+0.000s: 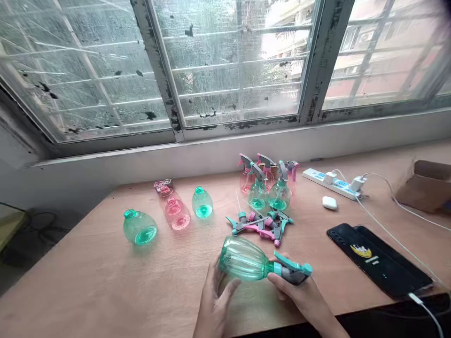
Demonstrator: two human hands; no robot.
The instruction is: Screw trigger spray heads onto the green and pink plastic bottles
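Note:
A green see-through spray bottle (244, 258) lies on its side in the air over the table's front part, its base to the left. My left hand (217, 293) is wrapped round the base end. At the neck, my right hand (294, 291) grips the grey and teal spray head (294, 270), which sits on the bottle's mouth. Just beyond is a pile of loose pink, teal and grey spray heads (262, 225). Behind the pile stand several bottles with heads on, among them a green spray bottle (258, 193).
Bottles without heads stand to the left: a green one (141, 228), a pink one (177, 215) and another green one (202, 203). On the right are a power strip (331, 183) with plugs and cables, a white earbud case (330, 203), black phones (378, 260) and a cardboard box (424, 185).

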